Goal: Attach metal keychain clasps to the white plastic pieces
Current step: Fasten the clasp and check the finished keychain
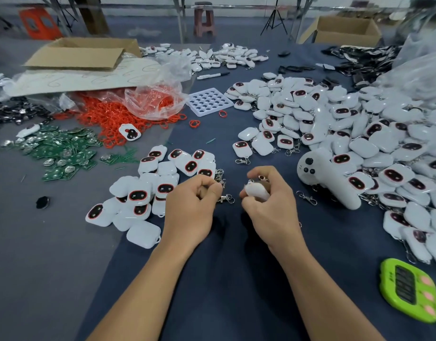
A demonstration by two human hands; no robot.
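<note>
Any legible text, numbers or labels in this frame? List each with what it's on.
"22": on the white controller, beside its black buttons.
Green timer: display and button marks too blurred to read.
Marker pen: label too small to read.
Cardboard sheet: pen-drawn loops, not clearly characters.
White plastic pieces: no text legible on their dark faces.
</note>
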